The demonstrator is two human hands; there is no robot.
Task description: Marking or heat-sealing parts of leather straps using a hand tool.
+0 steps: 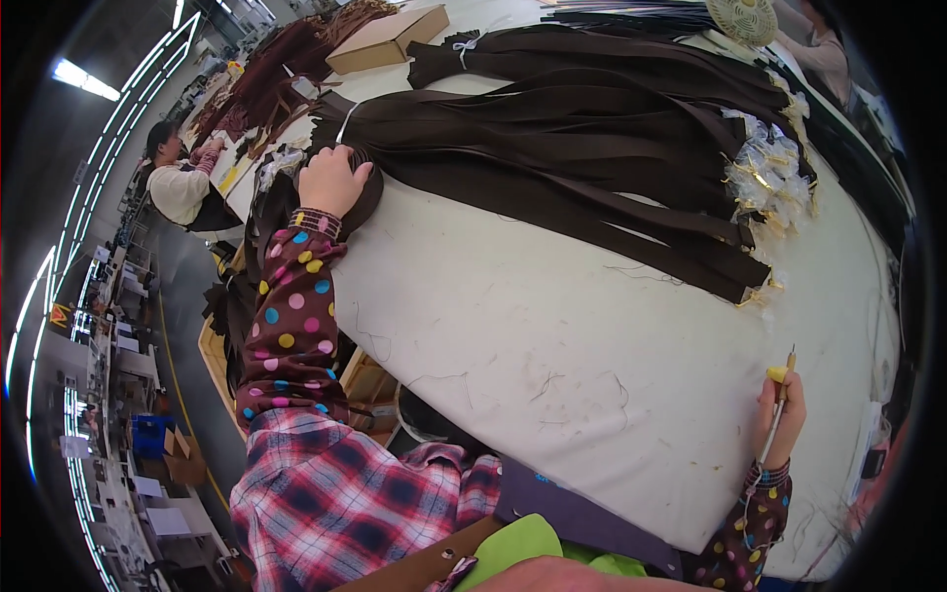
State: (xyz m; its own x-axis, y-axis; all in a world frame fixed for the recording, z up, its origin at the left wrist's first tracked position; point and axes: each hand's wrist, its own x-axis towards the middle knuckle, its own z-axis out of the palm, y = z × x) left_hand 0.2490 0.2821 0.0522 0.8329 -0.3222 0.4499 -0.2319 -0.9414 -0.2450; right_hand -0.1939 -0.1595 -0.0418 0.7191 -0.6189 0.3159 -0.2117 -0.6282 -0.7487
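Your pale table (444, 286) stands in a strip-lit workshop. Your right hand (785, 434) clamps a slim tool (784, 393); your left hand (333, 183) touches dark strips (367, 202), grip impossible to tell.

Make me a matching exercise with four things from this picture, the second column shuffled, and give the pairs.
Things:
1. Left hand
2. Right hand
3. Cardboard box
4. Tabletop

Descriptions:
A. off-white, with loose threads on it
B. tan, near the far edge
C. on dark strips, near a white tie
D. holding a thin pen-like tool

Pairs: 1-C, 2-D, 3-B, 4-A
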